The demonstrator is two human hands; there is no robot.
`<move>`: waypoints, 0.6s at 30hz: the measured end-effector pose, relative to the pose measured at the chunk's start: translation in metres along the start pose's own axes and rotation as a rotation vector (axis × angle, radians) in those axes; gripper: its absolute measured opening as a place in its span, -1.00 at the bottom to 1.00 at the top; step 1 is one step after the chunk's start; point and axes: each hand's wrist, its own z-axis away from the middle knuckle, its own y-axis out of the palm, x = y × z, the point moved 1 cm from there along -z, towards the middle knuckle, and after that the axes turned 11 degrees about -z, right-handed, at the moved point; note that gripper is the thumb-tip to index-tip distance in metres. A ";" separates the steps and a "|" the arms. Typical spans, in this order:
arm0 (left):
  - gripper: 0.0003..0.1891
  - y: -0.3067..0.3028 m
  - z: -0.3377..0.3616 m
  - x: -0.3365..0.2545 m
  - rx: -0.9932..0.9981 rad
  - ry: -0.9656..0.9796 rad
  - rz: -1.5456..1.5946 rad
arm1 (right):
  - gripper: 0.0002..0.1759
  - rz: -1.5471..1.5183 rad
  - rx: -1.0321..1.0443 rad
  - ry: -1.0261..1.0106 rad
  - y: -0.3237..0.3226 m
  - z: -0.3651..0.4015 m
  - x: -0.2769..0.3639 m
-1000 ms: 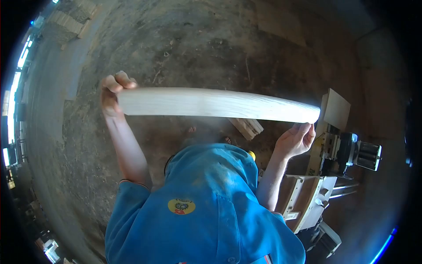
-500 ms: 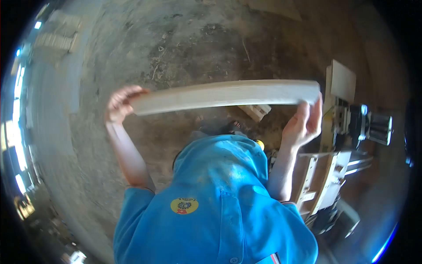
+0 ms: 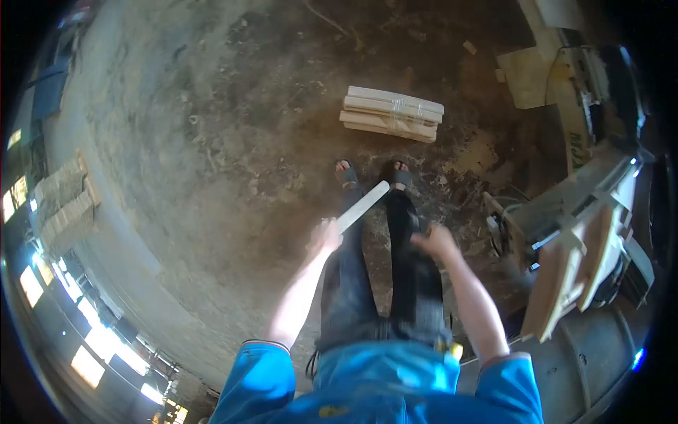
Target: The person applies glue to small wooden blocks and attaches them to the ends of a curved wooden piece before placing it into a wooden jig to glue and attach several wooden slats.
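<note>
In the head view, my left hand [image 3: 325, 236] is wrapped round one end of a pale wooden slat [image 3: 364, 206]. The slat slants up and to the right in front of my legs, its far end near my feet. My right hand [image 3: 436, 242] is off the slat, over my right thigh, with nothing visible in it; the thumb stands apart from the slightly blurred fingers. Beyond my feet, a bundle of similar wooden pieces [image 3: 392, 114], bound with clear tape or wrap, lies on the floor.
Machinery with wooden parts [image 3: 565, 272] stands close on my right. A flat board [image 3: 524, 76] is at the upper right. Stacked wood [image 3: 65, 205] sits at the far left. Dust and scraps mark the concrete floor [image 3: 219, 141].
The slat has dropped from a raised, level hold in both hands to a slanted hold in my left hand. My right hand has let go. The view now takes in my feet and the bundle.
</note>
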 end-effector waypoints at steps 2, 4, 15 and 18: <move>-0.63 0.047 -0.107 0.006 -0.083 0.066 -0.030 | 0.12 0.052 0.090 0.080 0.052 -0.016 -0.021; -0.66 0.079 -0.189 -0.001 -0.161 0.157 -0.065 | 0.05 0.064 0.038 0.117 0.095 -0.024 -0.028; -0.64 0.039 -0.403 -0.025 -0.469 0.394 -0.142 | -0.29 -0.079 -0.259 -0.006 0.090 -0.037 -0.005; -0.59 -0.040 -0.392 -0.026 -0.762 0.495 0.049 | -0.31 -0.096 -0.281 -0.026 0.090 -0.040 0.000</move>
